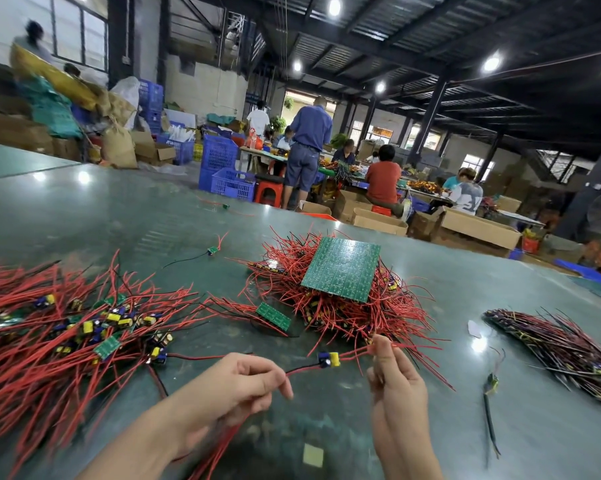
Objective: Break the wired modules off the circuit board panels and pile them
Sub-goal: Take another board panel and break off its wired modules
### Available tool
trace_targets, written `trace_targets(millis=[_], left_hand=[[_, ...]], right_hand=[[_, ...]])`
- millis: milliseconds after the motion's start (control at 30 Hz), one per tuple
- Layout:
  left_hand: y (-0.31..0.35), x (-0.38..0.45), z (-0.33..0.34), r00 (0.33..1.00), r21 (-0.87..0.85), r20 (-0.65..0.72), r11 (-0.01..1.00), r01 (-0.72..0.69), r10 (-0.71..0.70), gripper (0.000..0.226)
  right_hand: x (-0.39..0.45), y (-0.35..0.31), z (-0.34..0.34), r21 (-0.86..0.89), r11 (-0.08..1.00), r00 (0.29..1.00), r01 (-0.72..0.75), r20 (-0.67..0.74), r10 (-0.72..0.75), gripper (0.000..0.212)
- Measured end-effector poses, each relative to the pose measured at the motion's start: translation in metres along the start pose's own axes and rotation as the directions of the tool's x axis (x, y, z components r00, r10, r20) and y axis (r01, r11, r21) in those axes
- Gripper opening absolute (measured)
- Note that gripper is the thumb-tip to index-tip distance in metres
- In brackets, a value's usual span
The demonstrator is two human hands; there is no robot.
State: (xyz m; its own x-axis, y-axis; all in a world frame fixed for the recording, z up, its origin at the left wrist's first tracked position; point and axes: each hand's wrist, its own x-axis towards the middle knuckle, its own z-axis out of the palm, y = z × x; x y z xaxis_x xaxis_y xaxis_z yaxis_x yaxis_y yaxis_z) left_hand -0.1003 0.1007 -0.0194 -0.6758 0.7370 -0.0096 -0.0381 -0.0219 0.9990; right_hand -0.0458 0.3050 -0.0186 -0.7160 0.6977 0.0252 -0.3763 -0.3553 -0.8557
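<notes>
Head view: both hands pinch one module's wires above green table, workshop behind.

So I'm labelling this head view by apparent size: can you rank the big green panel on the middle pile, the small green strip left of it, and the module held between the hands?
1. Green panel, clearly largest.
2. Green strip.
3. Held module, smallest, though nearest the camera.

— Can you read any writing anywhere here?
— Nothing I can make out. The green circuit board panel has pale printed marks, but they are too small to read.
— And the shirt on the seated person far right?
— Large pale characters, too blurred to tell.
</notes>
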Motion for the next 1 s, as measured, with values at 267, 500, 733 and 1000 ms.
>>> trace_targets(millis=[267,500,733,1000], left_hand=[[-0.007,0.001,0.003,0.996,0.016,0.086,1.0,0.017,-0.018,0.024],[-0.021,0.008,-0.002,0.982,0.759,-0.138,0.651,0.021,0.129,0.032],[0.001,-0.004,0.008,0.952,-0.085,0.304,0.996,-0.013,0.038,0.022],[-0.004,-0.002,0.009,0.915,0.015,0.377,0.989,0.147,-0.142,0.021]], right_hand=[[0.006,0.0,-0.006,-0.051,0.999,0.997,-0.006,-0.072,0.002,0.01],[0.002,0.002,-0.004,-0.28,0.914,0.954,0.294,0.031,-0.298,0.015],[0.002,-0.001,-0.003,-0.01,0.997,0.995,-0.083,-0.063,0.082,0.008],[0.013,-0.012,-0.013,0.071,0.987,0.982,-0.141,-0.114,0.148,0.008]])
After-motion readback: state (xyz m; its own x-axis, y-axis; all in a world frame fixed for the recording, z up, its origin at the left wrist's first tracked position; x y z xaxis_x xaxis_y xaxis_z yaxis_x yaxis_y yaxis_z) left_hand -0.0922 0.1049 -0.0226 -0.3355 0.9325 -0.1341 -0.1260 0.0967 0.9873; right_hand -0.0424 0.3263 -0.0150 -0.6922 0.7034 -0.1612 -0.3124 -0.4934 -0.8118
